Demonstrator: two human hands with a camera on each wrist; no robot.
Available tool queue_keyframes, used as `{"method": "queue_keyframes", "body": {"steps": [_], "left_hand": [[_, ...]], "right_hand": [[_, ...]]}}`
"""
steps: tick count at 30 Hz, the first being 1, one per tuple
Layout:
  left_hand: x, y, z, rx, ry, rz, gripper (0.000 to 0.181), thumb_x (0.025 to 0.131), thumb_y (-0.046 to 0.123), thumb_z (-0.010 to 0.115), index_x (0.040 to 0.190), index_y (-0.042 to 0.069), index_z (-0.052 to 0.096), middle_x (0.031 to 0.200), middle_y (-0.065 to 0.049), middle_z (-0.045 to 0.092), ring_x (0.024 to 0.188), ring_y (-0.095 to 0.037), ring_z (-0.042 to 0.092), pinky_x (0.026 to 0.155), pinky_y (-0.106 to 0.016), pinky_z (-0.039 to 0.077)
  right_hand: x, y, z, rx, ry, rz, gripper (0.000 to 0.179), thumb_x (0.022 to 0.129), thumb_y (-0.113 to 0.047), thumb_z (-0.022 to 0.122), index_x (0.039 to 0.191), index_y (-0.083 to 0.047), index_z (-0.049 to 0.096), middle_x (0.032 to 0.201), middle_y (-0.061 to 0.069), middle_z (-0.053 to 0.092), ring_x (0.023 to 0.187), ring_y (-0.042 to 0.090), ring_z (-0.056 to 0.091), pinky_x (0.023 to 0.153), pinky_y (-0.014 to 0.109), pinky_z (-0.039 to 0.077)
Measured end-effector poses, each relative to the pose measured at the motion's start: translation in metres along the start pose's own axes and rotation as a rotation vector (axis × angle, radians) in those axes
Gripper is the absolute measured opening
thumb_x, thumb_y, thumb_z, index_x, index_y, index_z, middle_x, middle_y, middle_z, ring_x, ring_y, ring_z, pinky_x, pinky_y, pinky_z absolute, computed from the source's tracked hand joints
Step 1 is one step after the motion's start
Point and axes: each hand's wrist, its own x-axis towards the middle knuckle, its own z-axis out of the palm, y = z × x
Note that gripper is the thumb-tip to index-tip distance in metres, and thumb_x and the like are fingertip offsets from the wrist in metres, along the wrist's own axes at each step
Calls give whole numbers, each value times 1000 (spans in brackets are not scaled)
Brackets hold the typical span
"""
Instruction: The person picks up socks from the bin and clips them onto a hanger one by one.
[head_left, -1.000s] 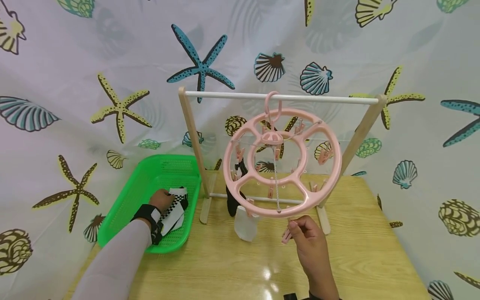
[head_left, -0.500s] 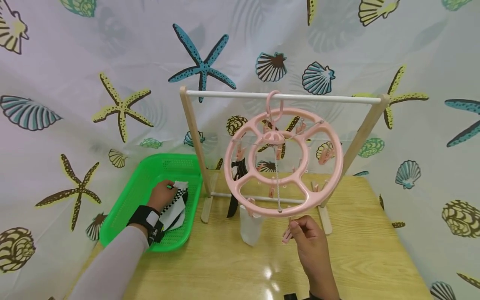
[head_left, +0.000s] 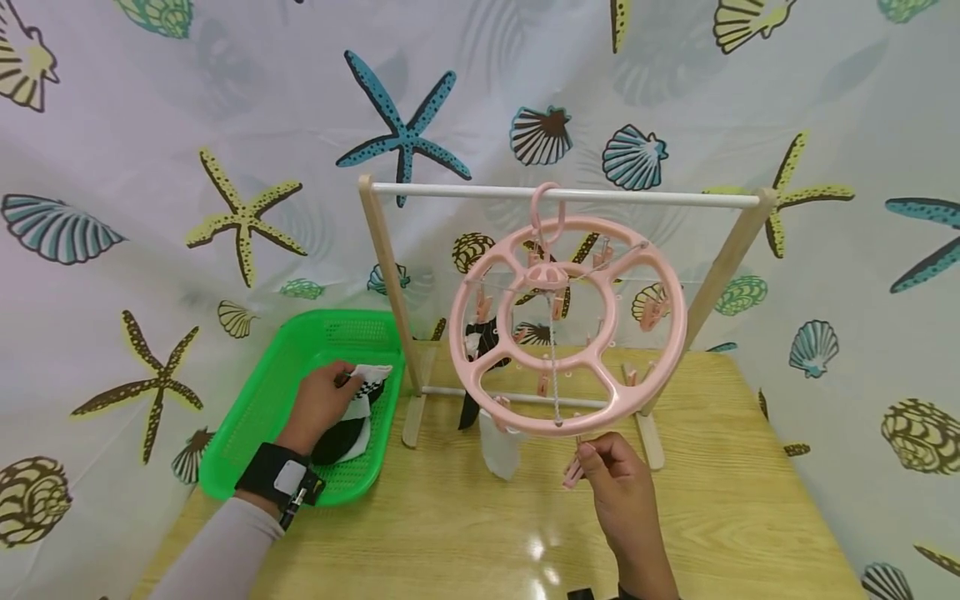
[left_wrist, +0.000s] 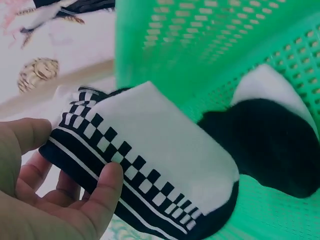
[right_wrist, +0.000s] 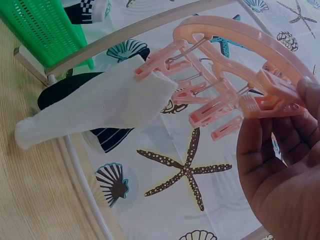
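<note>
My left hand pinches a white sock with a black checkered band, lifted just above the green basket. Below it in the basket lie a black sock and a white piece beside it. My right hand pinches a pink clothespin at the near rim of the round pink hanger. From another clip on that rim hangs a white sock. Behind it, dark socks hang on the hanger's left side, partly hidden by the ring.
A wooden stand with a white top rail carries the hanger by its hook. Its left post rises between basket and hanger. Several other pink clips dangle from the ring. All stands on a wood-grain table, with a patterned sheet behind.
My left hand has raised the checkered sock off the others, moving slightly up and right, which uncovers the black sock below. The hanging socks have swung a little; my right hand keeps its place.
</note>
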Motion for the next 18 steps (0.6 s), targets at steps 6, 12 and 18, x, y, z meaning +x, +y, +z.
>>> {"method": "queue_keyframes", "body": {"steps": [6,12,18], "left_hand": [[-25,22,5,-28,29,67,31,102,22,59,120,-1,65,108,-17,66,91,-30,62,76,-46,49],[-57,53,17,-56,7,216,18,96,14,67,110,4,71,100,-8,64,85,-20,61,71,-39,51],[-86,82,34,-63,-9,343,9,90,9,73,96,15,73,93,5,63,86,-13,62,74,-35,52]], "right_hand": [[-1,1,0,16,9,-8,11,101,4,49,93,12,51,80,8,62,69,15,65,69,28,56],[-1,0,2,20,10,-14,12,101,6,49,92,14,50,78,10,61,68,15,65,68,28,56],[0,-1,8,18,55,-54,12,100,8,50,89,13,52,75,13,62,67,14,64,66,25,55]]}}
